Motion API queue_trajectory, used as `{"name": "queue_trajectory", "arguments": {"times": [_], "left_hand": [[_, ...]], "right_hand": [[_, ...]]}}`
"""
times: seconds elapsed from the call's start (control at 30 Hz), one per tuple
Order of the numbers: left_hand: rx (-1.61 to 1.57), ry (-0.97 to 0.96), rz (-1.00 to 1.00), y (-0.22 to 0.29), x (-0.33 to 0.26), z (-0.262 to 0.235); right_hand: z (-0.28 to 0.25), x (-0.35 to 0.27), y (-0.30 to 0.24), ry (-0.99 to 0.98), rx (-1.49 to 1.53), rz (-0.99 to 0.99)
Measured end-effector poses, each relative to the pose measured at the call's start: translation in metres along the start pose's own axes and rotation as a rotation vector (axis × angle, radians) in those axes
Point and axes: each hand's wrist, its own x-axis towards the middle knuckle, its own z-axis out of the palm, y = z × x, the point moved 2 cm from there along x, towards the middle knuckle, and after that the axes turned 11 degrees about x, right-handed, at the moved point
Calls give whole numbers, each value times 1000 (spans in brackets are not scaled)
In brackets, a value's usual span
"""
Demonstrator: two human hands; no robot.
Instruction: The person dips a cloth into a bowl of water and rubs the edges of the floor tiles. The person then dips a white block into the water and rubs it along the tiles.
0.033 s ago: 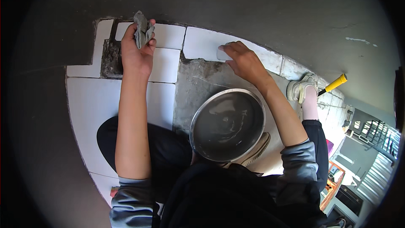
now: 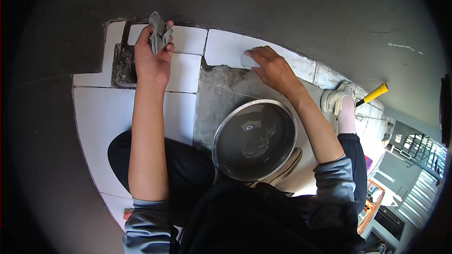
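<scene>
My left hand (image 2: 153, 61) is raised over the white wall tiles (image 2: 186, 40) and grips a crumpled grey rag (image 2: 160, 32). Just left of it is an untiled gap with rough dark mortar (image 2: 123, 66). My right hand (image 2: 275, 70) rests on a white tile (image 2: 226, 47), and its fingertips pinch a small white block (image 2: 249, 60) against the tile's lower edge. Below that tile is a bare grey cement patch (image 2: 226, 94). A round metal basin (image 2: 287, 113) holding murky grey water sits between my arms, close to my knees.
Large white tiles (image 2: 103, 122) cover the surface at lower left. Around them is dark grey unfinished wall (image 2: 292, 4). A yellow-handled tool (image 2: 374, 94) lies at the right beside my pale shoe (image 2: 333, 99). Metal railings (image 2: 414, 150) show at the far right.
</scene>
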Motion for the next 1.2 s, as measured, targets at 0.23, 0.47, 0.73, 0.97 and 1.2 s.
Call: {"name": "queue_trajectory", "arguments": {"times": [0.23, 0.47, 0.73, 0.97, 1.2], "left_hand": [[-22, -7, 1, -4, 5, 1], [-11, -26, 22, 1, 5, 1], [-23, 13, 3, 1, 8, -7], [2, 17, -18, -3, 8, -3], [-11, -6, 2, 0, 8, 1]], "right_hand": [[7, 19, -11, -12, -17, -168], [6, 9, 0, -4, -50, -191], [-3, -2, 12, -90, -92, -173], [13, 22, -1, -59, -115, -257], [-3, 1, 14, -108, -158, -198]]}}
